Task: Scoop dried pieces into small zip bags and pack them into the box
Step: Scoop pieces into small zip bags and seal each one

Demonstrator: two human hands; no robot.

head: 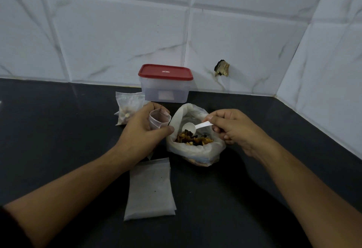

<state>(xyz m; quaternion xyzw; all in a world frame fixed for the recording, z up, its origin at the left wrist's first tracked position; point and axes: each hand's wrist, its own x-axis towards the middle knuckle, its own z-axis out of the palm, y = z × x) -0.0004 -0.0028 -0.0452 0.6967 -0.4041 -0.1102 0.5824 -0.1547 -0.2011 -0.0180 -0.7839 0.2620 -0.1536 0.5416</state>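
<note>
My left hand [140, 128] grips a small clear zip bag [158, 120], holding its mouth open and upright. Just to its right stands a large open plastic bag [195, 149] with brown dried pieces [193, 140] inside. My right hand [229, 128] pinches the handle of a white plastic spoon [193, 126], whose bowl sits over the dried pieces with a few in it. A clear box with a red lid [165, 83] stands shut against the wall behind. A filled zip bag [128, 106] lies left of the box.
A flat stack of empty zip bags [149, 189] lies on the black counter [58, 140] between my forearms. White tiled walls close the back and the right side; a broken hole [222, 68] marks the back wall.
</note>
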